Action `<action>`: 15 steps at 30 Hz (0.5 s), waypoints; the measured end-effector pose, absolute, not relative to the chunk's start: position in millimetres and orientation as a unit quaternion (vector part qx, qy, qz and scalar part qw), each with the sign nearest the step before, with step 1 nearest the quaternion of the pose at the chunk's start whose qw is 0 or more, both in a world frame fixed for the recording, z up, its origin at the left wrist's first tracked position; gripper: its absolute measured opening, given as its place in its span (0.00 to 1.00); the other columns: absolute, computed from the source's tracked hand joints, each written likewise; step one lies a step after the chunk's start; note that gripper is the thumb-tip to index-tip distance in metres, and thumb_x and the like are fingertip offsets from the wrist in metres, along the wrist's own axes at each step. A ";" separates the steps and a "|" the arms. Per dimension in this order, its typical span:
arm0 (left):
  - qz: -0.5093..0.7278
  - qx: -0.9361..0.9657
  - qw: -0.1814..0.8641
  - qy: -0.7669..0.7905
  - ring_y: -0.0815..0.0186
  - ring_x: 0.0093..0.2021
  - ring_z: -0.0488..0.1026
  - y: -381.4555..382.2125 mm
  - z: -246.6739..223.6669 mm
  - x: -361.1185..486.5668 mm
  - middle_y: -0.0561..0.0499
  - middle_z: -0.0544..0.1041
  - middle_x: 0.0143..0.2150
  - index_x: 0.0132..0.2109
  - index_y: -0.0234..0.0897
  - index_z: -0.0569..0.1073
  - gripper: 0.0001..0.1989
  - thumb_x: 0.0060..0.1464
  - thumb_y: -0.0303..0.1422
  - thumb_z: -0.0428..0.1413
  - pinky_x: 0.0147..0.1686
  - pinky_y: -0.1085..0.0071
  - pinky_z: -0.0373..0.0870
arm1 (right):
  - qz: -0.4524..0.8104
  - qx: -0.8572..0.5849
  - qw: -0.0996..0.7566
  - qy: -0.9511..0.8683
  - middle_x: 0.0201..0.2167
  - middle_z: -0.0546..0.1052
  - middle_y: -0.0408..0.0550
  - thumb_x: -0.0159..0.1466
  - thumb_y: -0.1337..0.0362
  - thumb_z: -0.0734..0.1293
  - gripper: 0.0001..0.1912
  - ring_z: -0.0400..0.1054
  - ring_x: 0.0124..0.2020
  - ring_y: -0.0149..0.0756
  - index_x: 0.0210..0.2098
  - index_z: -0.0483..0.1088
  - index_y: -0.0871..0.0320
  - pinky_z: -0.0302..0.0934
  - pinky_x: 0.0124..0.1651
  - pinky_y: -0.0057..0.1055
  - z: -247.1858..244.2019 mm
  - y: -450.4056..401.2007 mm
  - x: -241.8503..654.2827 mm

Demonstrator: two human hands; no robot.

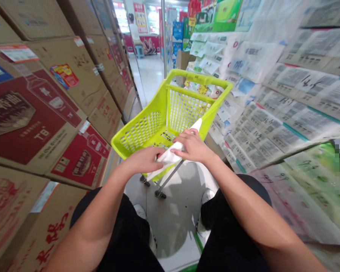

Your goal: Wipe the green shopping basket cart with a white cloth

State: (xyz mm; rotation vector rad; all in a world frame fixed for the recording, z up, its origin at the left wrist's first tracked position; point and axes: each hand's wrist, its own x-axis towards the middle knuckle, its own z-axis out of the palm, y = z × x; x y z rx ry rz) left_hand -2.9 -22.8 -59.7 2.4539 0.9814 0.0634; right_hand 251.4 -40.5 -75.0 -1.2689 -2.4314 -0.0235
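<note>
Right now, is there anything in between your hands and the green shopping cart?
Yes, a white cloth. It lies over the near edge of the cart, with the left hand and right hand on it. Nothing else shows in the way.

Each hand [191, 145] holds a white cloth [170, 156] against the green shopping cart [150, 128].

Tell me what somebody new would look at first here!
Probably the bright yellow-green cart in the middle. Next, the left hand and right hand on a white cloth at its near edge. Then the big stacked boxes on the left and the piled white packs on the right.
</note>
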 end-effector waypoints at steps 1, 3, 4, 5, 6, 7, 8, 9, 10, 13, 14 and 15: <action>0.025 0.898 0.244 0.366 0.60 0.36 0.75 -19.5 -59.7 -10.1 0.51 0.80 0.39 0.40 0.40 0.74 0.08 0.54 0.37 0.54 0.35 0.67 0.64 | -0.019 -0.447 0.198 -0.872 0.45 0.81 0.53 0.73 0.44 0.63 0.25 0.68 0.52 0.49 0.53 0.77 0.57 0.46 0.60 0.45 -77.3 -39.8 248.6; 0.036 0.896 0.243 0.371 0.60 0.37 0.76 -13.7 -60.4 -23.2 0.50 0.81 0.40 0.42 0.40 0.74 0.10 0.54 0.36 0.54 0.36 0.67 0.65 | -0.040 -0.439 0.196 -0.876 0.50 0.80 0.56 0.74 0.47 0.64 0.24 0.68 0.54 0.50 0.58 0.75 0.57 0.46 0.60 0.45 -82.0 -37.7 244.0; 0.042 0.895 0.242 0.372 0.60 0.38 0.76 -11.1 -61.0 -29.0 0.50 0.81 0.40 0.43 0.40 0.74 0.11 0.54 0.36 0.54 0.36 0.67 0.66 | -0.050 -0.438 0.194 -0.876 0.52 0.80 0.56 0.74 0.50 0.63 0.23 0.68 0.55 0.50 0.60 0.74 0.57 0.47 0.61 0.45 -84.1 -36.2 242.3; 0.048 0.895 0.234 0.376 0.59 0.38 0.77 -9.0 -61.5 -34.2 0.49 0.81 0.40 0.43 0.39 0.74 0.11 0.54 0.36 0.54 0.37 0.67 0.67 | -0.058 -0.438 0.194 -0.876 0.54 0.80 0.57 0.75 0.51 0.63 0.22 0.68 0.56 0.50 0.61 0.73 0.57 0.47 0.61 0.45 -85.6 -34.5 241.0; 0.051 0.895 0.217 0.386 0.59 0.38 0.77 -7.3 -62.0 -38.8 0.49 0.81 0.40 0.43 0.40 0.74 0.11 0.54 0.36 0.54 0.37 0.67 0.67 | -0.064 -0.438 0.195 -0.876 0.55 0.80 0.57 0.76 0.52 0.62 0.22 0.68 0.57 0.49 0.62 0.72 0.57 0.47 0.61 0.45 -86.5 -32.7 240.1; 0.052 0.894 0.191 0.403 0.59 0.38 0.77 -6.1 -62.2 -42.7 0.49 0.81 0.39 0.43 0.40 0.74 0.10 0.54 0.36 0.54 0.37 0.67 0.68 | -0.068 -0.438 0.198 -0.874 0.56 0.80 0.56 0.76 0.53 0.62 0.22 0.68 0.57 0.49 0.62 0.72 0.57 0.48 0.61 0.45 -86.7 -30.6 239.5; 0.052 0.891 0.156 0.424 0.58 0.38 0.78 -5.5 -62.3 -46.0 0.49 0.81 0.39 0.43 0.40 0.74 0.10 0.55 0.36 0.54 0.37 0.66 0.67 | -0.068 -0.440 0.201 -0.873 0.57 0.80 0.55 0.77 0.54 0.61 0.21 0.69 0.57 0.48 0.62 0.73 0.57 0.48 0.60 0.44 -86.3 -28.5 239.2; 0.052 0.887 0.118 0.444 0.57 0.39 0.78 -5.4 -62.2 -48.6 0.48 0.81 0.39 0.43 0.41 0.75 0.09 0.56 0.37 0.54 0.37 0.66 0.67 | -0.066 -0.440 0.205 -0.872 0.57 0.80 0.55 0.77 0.55 0.60 0.21 0.70 0.57 0.47 0.62 0.73 0.56 0.49 0.60 0.44 -85.3 -26.3 239.1; 0.055 0.882 0.081 0.460 0.56 0.40 0.78 -5.8 -62.1 -50.4 0.48 0.82 0.41 0.43 0.42 0.75 0.09 0.58 0.37 0.54 0.36 0.66 0.67 | -0.060 -0.440 0.209 -0.871 0.57 0.81 0.54 0.78 0.56 0.59 0.20 0.71 0.56 0.46 0.61 0.74 0.56 0.50 0.59 0.43 -84.0 -24.2 239.1; 0.070 0.876 0.000 0.478 0.55 0.45 0.79 -8.4 -61.1 -51.8 0.48 0.82 0.46 0.45 0.44 0.75 0.08 0.62 0.38 0.53 0.36 0.66 0.66 | -0.037 -0.440 0.222 -0.869 0.56 0.82 0.53 0.78 0.58 0.58 0.19 0.74 0.55 0.44 0.58 0.77 0.56 0.53 0.56 0.42 -79.9 -18.7 239.8; 0.072 0.874 -0.017 0.480 0.55 0.46 0.79 -9.5 -60.2 -51.1 0.48 0.82 0.47 0.45 0.44 0.75 0.08 0.63 0.39 0.53 0.35 0.66 0.67 | -0.031 -0.440 0.228 -0.868 0.55 0.83 0.53 0.78 0.58 0.58 0.19 0.75 0.54 0.44 0.57 0.77 0.56 0.54 0.56 0.41 -79.0 -17.2 240.2; 0.074 0.872 -0.030 0.483 0.54 0.46 0.79 -10.7 -59.0 -50.0 0.47 0.81 0.47 0.45 0.44 0.75 0.08 0.64 0.39 0.53 0.35 0.66 0.67 | -0.026 -0.439 0.235 -0.867 0.54 0.83 0.53 0.78 0.58 0.58 0.19 0.75 0.54 0.45 0.57 0.78 0.56 0.55 0.55 0.41 -78.6 -16.0 240.6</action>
